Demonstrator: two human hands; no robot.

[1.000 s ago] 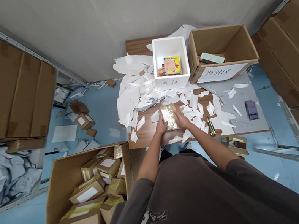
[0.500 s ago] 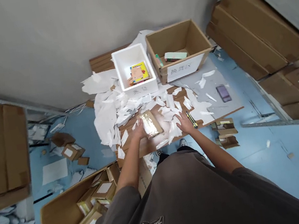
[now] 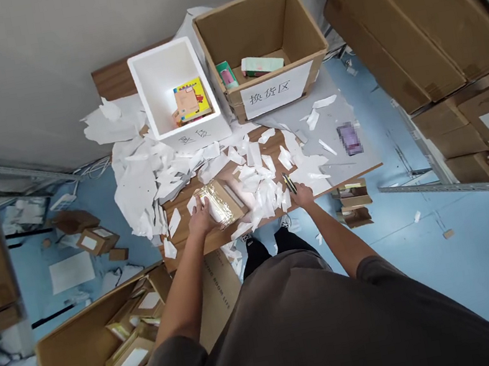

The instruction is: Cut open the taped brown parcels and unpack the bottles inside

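My left hand (image 3: 200, 217) grips the left edge of a small cardboard box (image 3: 225, 204) at the front of the table. Shiny clear tape covers part of its top. My right hand (image 3: 303, 195) is closed around a black and yellow utility knife (image 3: 289, 183), whose front end points away from me. I cannot tell whether its blade is out. Torn scraps of white paper (image 3: 257, 182) lie between the two hands.
Behind stand a white foam bin (image 3: 144, 103) with colourful books and a cardboard carton (image 3: 311, 38) with small boxes. A blurred purple item (image 3: 350, 139) lies at the right. A big box (image 3: 66, 340) of parcels stands at lower left; stacked cartons (image 3: 386, 19) rise at right.
My right hand has picked up the utility knife that lay beside it on the table. My left hand has closed on the box's edge, and the box has turned. The camera view has shifted.
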